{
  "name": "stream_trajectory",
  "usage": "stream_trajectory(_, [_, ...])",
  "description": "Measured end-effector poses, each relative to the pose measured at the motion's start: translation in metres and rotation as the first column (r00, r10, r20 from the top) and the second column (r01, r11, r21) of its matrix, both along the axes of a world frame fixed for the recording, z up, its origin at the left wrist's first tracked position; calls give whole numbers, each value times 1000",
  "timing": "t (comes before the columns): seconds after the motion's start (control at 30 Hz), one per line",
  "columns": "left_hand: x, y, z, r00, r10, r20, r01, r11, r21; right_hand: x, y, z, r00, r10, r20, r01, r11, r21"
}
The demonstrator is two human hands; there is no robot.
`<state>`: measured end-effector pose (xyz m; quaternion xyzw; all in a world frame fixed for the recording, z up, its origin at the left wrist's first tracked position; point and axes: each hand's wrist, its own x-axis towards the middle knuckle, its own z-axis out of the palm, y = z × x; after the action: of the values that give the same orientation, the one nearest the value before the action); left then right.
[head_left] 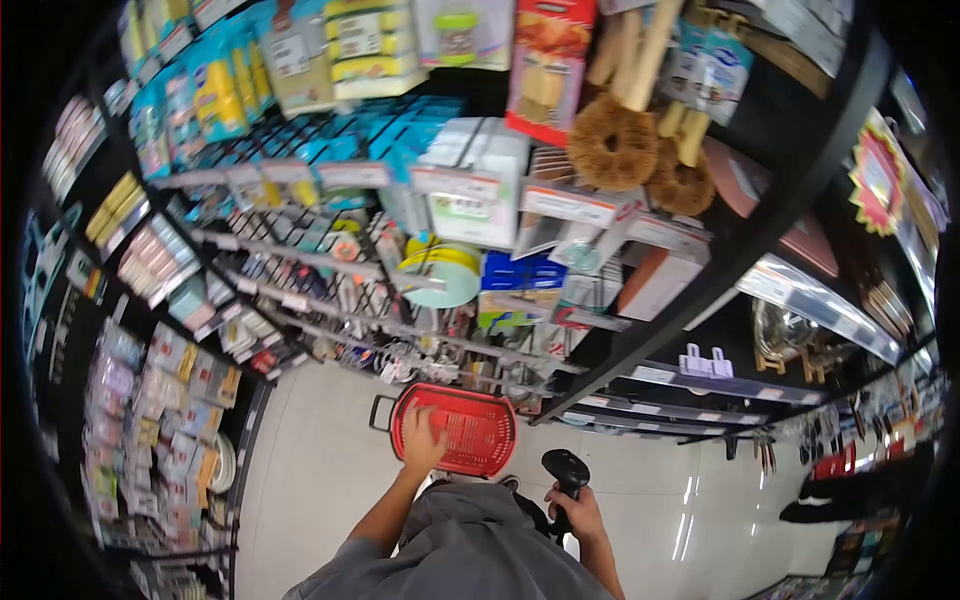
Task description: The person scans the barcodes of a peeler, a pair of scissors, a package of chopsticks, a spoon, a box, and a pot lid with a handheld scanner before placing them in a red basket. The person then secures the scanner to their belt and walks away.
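Observation:
My left hand [424, 438] reaches out over a red shopping basket [476, 430], its fingers apart and nothing visible in them. The basket stands on the floor in front of my feet, with its black handle out to the left side. In my right hand [584, 513] is a black handheld barcode scanner [566, 468], gripped by its handle, its head pointing up and forward. It is held to the right of the basket, close to my body.
Ahead rises a shelf rack with packaged sponges [362, 45], round coconut-fibre brushes [612, 142] and hanging small goods. A dark upright post [740, 240] divides it from shelves on the right. More stocked shelves [150, 420] line the left. Pale tiled floor [320, 460] lies around me.

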<state>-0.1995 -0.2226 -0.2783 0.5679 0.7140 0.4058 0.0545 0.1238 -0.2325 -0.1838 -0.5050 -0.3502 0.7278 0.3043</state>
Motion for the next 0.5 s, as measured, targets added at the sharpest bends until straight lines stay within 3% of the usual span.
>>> stream_trajectory(0.03, [-11, -37, -8, 988, 56, 146, -30, 983, -179, -2, 4, -1, 999, 31, -21, -31, 999, -16])
stream_trajectory(0.07, [-40, -80, -83, 958, 188, 218, -88, 912, -401, -6, 10, -4, 997, 65, -47, -66, 997, -26])
stream_trajectory(0.13, [-65, -180, -136, 844, 470, 258, -162, 683, -713, -13, 20, -13, 989, 142, -32, -144, 989, -39])
stream_trajectory(0.17, [-72, -240, -162, 891, 453, 43, -246, 558, -793, -17, 26, -19, 983, 186, 10, -186, 982, -17])
stream_trajectory(0.2, [-77, -291, -189, 885, 430, -180, -295, 218, -930, -20, 30, -25, 974, 221, 52, -222, 975, 1])
stream_trajectory(0.23, [-61, -317, -155, 705, 692, -157, -284, 72, -956, -20, 34, -33, 964, 242, 110, -245, 970, 6])
stream_trajectory(0.27, [-56, -344, -150, 596, 791, -135, -172, -38, -984, -20, 39, -46, 944, 281, 174, -291, 956, 32])
stream_trajectory(0.33, [-44, -397, -168, 608, 792, -47, -8, -53, -999, -16, 42, -79, 935, 276, 224, -286, 958, 12])
stream_trajectory(0.43, [-28, -423, -172, 822, 489, 291, 164, 286, -944, 7, 25, -140, 844, 280, 457, -320, 947, 12])
stream_trajectory(0.47, [-28, -397, -179, 892, 439, 104, 127, -22, -992, 17, 13, -155, 777, 291, 558, -358, 934, 11])
stream_trajectory(0.5, [-32, -367, -160, 974, 197, 110, 124, -59, -991, 26, -2, -163, 772, 292, 565, -305, 950, -74])
